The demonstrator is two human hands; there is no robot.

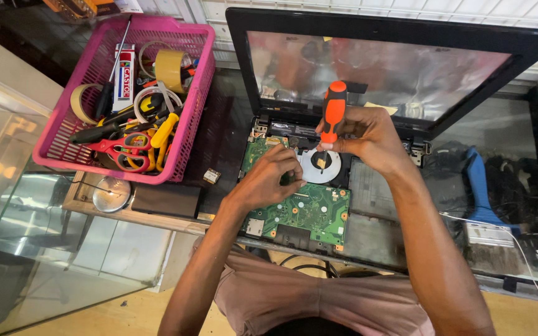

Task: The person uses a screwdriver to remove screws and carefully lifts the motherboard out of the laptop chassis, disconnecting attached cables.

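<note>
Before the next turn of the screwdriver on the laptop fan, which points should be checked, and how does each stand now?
1. Right hand grips the orange screwdriver: ok.
2. Screwdriver upright over the fan: ok.
3. Tip seated in a screw: cannot tell, too small.
4. Left hand steadies the green circuit board beside the fan: ok.
5. Laptop screen open and leaning back, away from both hands: ok.
6. Pink basket of tools beside the laptop: ok.

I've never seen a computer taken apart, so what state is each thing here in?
Black laptop: lid open, base stripped, insides bare.
Green circuit board: exposed.
Round cooling fan: uncovered.
Orange-handled screwdriver: upright, gripped by right hand.
Left hand: resting on the board.
Pink plastic basket: full of tools.
</note>
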